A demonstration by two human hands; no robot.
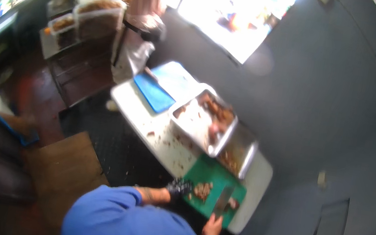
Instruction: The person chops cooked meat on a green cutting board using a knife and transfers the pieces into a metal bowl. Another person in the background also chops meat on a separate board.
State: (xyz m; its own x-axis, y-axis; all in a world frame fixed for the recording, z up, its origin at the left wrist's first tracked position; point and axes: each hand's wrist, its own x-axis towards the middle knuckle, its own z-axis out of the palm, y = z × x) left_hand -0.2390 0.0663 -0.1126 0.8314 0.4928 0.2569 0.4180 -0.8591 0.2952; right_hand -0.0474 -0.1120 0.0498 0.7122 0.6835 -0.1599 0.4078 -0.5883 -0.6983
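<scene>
On a green cutting board point(214, 169) at the table's near end lies a small pile of chopped meat point(202, 190). My left hand point(179, 187), in a black glove, rests at the board's left edge beside the pile; its fingers are blurred. Bare, my right hand point(213, 226) grips the handle of a cleaver point(223, 200), whose broad blade lies over the board between the chopped pile and a small piece of meat point(233, 203). Beyond the board, a metal tray point(188, 138) holds browned meat pieces point(217, 109).
A second metal tray point(248, 160) with scraps stands beside the first. Crumbs dot the white table point(167, 155). A blue cutting board point(156, 94) lies at the far end, near another person in an apron point(133, 57). Food-filled containers point(101, 15) stand on another table.
</scene>
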